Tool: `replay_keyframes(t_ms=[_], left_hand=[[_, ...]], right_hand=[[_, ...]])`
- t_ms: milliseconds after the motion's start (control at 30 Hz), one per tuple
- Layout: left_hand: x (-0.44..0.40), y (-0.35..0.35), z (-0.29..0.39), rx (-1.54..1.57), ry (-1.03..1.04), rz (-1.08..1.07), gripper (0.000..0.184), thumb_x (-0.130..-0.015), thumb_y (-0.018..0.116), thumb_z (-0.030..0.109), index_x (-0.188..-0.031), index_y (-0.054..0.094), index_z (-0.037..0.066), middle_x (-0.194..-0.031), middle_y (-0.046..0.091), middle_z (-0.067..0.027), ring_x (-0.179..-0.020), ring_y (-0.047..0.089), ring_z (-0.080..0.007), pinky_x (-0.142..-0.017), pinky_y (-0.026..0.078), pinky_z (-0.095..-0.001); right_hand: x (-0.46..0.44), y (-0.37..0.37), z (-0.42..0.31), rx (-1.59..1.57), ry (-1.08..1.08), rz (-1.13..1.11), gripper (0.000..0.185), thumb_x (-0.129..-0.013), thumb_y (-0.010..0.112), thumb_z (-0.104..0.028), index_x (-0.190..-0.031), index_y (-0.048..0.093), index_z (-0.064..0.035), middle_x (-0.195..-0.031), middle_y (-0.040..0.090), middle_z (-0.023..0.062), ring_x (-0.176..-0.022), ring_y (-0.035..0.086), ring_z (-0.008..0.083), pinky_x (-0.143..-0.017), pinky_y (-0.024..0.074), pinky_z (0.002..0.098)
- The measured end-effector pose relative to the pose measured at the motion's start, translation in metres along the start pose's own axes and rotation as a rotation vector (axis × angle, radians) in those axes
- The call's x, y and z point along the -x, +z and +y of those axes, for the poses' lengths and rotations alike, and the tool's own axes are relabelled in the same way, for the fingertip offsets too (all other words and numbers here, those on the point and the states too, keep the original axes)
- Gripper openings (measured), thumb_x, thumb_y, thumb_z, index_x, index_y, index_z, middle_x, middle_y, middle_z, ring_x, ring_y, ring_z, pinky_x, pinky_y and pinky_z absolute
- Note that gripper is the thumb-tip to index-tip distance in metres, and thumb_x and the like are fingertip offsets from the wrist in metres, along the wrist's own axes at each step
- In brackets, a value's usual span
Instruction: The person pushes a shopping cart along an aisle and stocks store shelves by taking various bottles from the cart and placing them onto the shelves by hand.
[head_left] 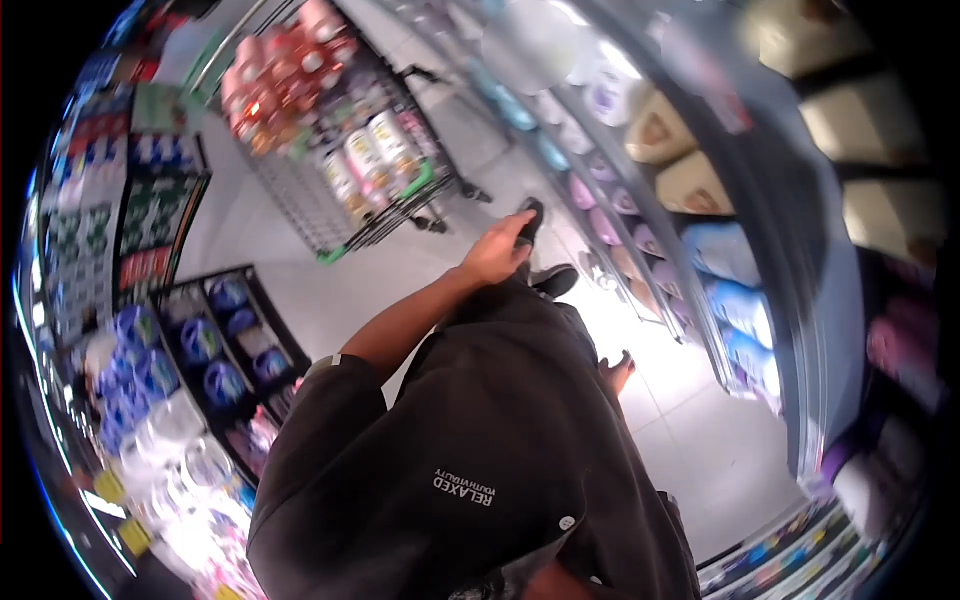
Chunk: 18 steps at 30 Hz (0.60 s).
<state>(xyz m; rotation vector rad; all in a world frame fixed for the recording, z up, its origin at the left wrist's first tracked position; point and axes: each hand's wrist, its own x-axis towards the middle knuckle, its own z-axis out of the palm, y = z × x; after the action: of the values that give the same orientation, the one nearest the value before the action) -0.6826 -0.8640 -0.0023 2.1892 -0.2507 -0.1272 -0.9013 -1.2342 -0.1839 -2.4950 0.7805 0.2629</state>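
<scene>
Where the head view looks down on the shopping cart (418, 183): it stands ahead of the person and to the left, its green-cornered end turned towards them.
Cart's long axis: from that end it runs forward and slants left.
Left hand (497, 252): the nearer one to the cart, just beyond its near right corner and apart from it; fingers loosely extended, nothing seen in them, palm hidden.
Right hand (620, 373): farther back and right of the cart, partly hidden by the dark shirt (480, 420); whether it holds anything, one cannot tell.
White bottles (365, 155): inside the cart, at its near end.
Pink bottles (290, 75): heaped inside towards the cart's far end.
Shelf (830, 330): well right of the cart, bearing cream bottles (693, 185) and blue bottles (740, 305); its front edge bounds that side.
Display rack (280, 330): left of the cart and nearer the person, its edge limiting room there.
Open floor (240, 215): between cart and rack, and a strip right of the cart, where the shoes (553, 281) stand.
</scene>
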Motion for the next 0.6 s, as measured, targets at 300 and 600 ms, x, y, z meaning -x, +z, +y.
replay_keyframes(t_ms=[300, 600], left_hand=[[0.206, -0.102, -0.122, 0.163, -0.778, 0.552, 0.052, -0.092, 0.07, 0.017, -0.139, 0.053, 0.0, -0.11, 0.074, -0.0188, -0.095, 0.074, -0.0286, -0.085, 0.058, -0.0389], [0.174, -0.173, -0.125, 0.307, -0.49, 0.374, 0.04, -0.093, 0.07, 0.013, -0.131, 0.061, 0.0, -0.11, 0.074, -0.0152, -0.096, 0.072, -0.0247, -0.087, 0.057, -0.0361]], right_hand=[[-0.114, -0.006, -0.021, 0.102, -0.483, -0.48, 0.038, -0.09, 0.069, -0.024, -0.119, 0.067, -0.0004, -0.116, 0.07, 0.0192, -0.104, 0.069, 0.0324, -0.094, 0.0533, 0.0418], [-0.109, 0.003, -0.276, -0.625, -0.229, -0.245, 0.034, -0.096, 0.064, -0.013, -0.126, 0.061, 0.0031, -0.09, 0.064, 0.0023, -0.075, 0.059, 0.0084, -0.065, 0.0473, 0.0236]])
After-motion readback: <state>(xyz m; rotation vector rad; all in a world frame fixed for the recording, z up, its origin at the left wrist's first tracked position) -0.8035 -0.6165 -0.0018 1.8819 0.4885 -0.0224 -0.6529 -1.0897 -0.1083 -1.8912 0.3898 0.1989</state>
